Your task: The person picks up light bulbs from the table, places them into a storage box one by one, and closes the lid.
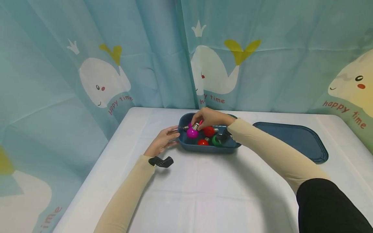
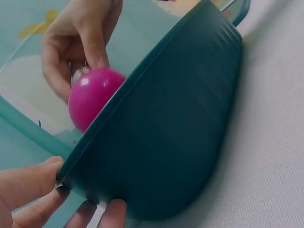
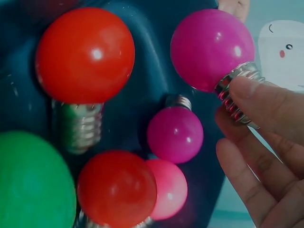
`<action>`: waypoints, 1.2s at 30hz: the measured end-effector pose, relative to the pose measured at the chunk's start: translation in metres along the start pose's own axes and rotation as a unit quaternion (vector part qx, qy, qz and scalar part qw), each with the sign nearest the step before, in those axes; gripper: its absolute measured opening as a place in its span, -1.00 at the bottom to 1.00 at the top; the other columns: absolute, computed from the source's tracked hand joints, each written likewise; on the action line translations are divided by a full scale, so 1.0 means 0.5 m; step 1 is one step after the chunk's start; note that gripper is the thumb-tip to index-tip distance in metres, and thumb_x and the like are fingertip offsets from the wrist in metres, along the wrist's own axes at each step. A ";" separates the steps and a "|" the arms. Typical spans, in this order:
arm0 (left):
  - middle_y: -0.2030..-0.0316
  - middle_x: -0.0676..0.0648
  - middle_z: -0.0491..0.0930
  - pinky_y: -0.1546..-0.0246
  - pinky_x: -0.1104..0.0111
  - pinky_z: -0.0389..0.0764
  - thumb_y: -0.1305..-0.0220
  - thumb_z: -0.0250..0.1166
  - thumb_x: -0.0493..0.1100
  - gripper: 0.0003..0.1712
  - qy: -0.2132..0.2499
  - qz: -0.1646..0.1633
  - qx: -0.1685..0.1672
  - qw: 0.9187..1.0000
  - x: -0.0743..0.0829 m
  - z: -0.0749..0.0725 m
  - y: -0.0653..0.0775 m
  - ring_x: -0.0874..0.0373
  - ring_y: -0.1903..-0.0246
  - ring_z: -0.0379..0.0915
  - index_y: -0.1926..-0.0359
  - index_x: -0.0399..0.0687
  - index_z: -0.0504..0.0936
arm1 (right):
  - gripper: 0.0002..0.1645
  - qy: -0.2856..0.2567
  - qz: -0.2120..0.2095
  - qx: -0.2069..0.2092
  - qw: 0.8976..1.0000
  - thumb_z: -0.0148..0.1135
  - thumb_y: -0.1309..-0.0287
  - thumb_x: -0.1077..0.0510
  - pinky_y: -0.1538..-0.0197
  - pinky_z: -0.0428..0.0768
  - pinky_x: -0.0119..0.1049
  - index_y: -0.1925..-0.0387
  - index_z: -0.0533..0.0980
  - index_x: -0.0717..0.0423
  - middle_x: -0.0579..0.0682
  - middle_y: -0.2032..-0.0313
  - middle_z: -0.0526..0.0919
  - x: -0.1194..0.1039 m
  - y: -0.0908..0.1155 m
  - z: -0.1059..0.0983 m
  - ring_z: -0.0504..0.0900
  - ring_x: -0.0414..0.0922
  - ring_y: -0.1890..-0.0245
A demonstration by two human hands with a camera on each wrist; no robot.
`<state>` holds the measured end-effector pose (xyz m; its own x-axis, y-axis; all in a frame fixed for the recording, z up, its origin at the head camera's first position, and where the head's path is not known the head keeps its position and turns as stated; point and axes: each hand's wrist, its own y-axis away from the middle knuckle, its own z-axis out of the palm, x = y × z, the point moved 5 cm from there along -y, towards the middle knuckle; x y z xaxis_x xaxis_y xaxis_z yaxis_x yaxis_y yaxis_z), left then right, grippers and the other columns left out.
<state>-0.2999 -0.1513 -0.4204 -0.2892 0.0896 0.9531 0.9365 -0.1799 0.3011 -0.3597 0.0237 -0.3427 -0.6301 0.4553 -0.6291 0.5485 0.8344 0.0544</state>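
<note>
My right hand (image 1: 210,117) is over the dark blue bin (image 1: 208,149), its thumb and fingers pinching the metal screw base of a magenta light bulb (image 3: 212,50). The bulb hangs tilted, globe down, near the bin's left end. Below it lie red bulbs (image 3: 85,54), a smaller purple bulb (image 3: 175,135), a pink bulb (image 3: 170,189) partly behind a red one, and a green bulb (image 3: 33,183). My left hand (image 1: 163,139) touches the bin's left end, with extended fingers against the outer wall and the thumb (image 2: 45,173) at the rim.
A flat dark blue tray or lid (image 1: 294,139) lies on the white table (image 1: 204,194), right of the bin and partly behind my right sleeve. A blue-green curtain (image 1: 163,64) with whale prints hangs directly behind the table and along its left.
</note>
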 end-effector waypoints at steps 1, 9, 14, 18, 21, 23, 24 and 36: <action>-0.37 -0.23 0.20 -0.27 0.02 0.36 -0.37 0.07 -0.29 -0.37 0.000 -0.001 0.000 1.000 0.000 0.000 0.000 -0.11 -0.30 0.22 -0.41 -0.12 0.13 | -0.72 0.003 -0.002 -0.002 1.000 0.38 0.04 0.33 0.02 0.66 -0.25 0.19 0.65 0.17 0.06 0.15 0.71 0.000 -0.006 0.004 0.66 -0.09 0.14; -0.37 -0.25 0.19 -0.26 0.01 0.37 -0.37 0.06 -0.30 -0.38 0.001 0.002 0.003 1.000 0.000 -0.003 -0.001 -0.11 -0.31 0.21 -0.41 -0.13 0.13 | -0.76 0.030 -0.020 -0.024 0.999 0.38 0.05 0.34 0.00 0.64 -0.27 0.24 0.65 0.18 0.07 0.17 0.71 0.000 -0.039 0.026 0.64 -0.11 0.19; -0.36 -0.26 0.20 -0.26 0.01 0.37 -0.37 0.06 -0.30 -0.38 0.003 0.002 0.004 1.000 0.000 -0.004 -0.001 -0.11 -0.30 0.22 -0.41 -0.14 0.14 | -0.77 0.028 -0.022 -0.039 0.999 0.37 0.04 0.36 0.02 0.65 -0.30 0.25 0.65 0.21 0.09 0.15 0.71 0.003 -0.050 0.039 0.65 -0.09 0.18; -0.37 -0.24 0.19 -0.26 0.03 0.38 -0.37 0.07 -0.30 -0.37 0.006 -0.001 0.002 1.000 0.000 -0.003 -0.001 -0.10 -0.29 0.23 -0.41 -0.13 0.13 | -0.77 0.017 -0.009 -0.055 0.998 0.36 0.04 0.38 0.01 0.65 -0.31 0.25 0.65 0.21 0.10 0.13 0.70 0.007 -0.055 0.049 0.66 -0.09 0.16; -0.37 -0.24 0.19 -0.26 0.04 0.38 -0.37 0.06 -0.30 -0.37 0.007 -0.002 0.001 1.000 0.000 -0.002 -0.002 -0.10 -0.29 0.23 -0.41 -0.13 0.13 | -0.76 0.009 -0.005 -0.065 0.998 0.35 0.05 0.40 0.01 0.66 -0.30 0.25 0.65 0.22 0.12 0.15 0.70 0.008 -0.057 0.057 0.67 -0.09 0.17; -0.36 -0.24 0.20 -0.26 0.03 0.38 -0.37 0.06 -0.29 -0.37 0.008 -0.002 0.001 1.000 0.000 -0.001 -0.003 -0.10 -0.29 0.24 -0.41 -0.14 0.12 | -0.76 0.006 0.002 -0.072 0.997 0.35 0.06 0.40 0.02 0.66 -0.31 0.26 0.65 0.21 0.10 0.17 0.70 0.011 -0.058 0.061 0.68 -0.10 0.18; -0.36 -0.24 0.20 -0.26 0.03 0.38 -0.37 0.06 -0.29 -0.37 0.008 -0.002 0.001 1.000 0.001 -0.001 -0.003 -0.10 -0.29 0.24 -0.41 -0.13 0.12 | -0.76 0.006 0.006 -0.074 0.997 0.36 0.06 0.40 0.02 0.66 -0.32 0.26 0.65 0.20 0.09 0.17 0.70 0.012 -0.059 0.063 0.68 -0.12 0.18; -0.35 -0.27 0.21 -0.25 0.01 0.38 -0.37 0.06 -0.30 -0.37 0.006 0.011 -0.004 1.000 0.000 -0.003 -0.003 -0.11 -0.27 0.27 -0.41 -0.16 0.12 | -0.69 0.004 0.058 -0.108 0.992 0.27 0.01 0.47 0.05 0.67 -0.31 0.19 0.63 0.19 0.09 0.15 0.70 0.034 -0.059 0.075 0.65 -0.11 0.17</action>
<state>-0.3017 -0.1525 -0.4209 -0.2715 0.0747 0.9595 0.9409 -0.1890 0.2810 -0.3663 -0.0048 -0.3840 -0.5745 0.5544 -0.6022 0.4879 0.8226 0.2919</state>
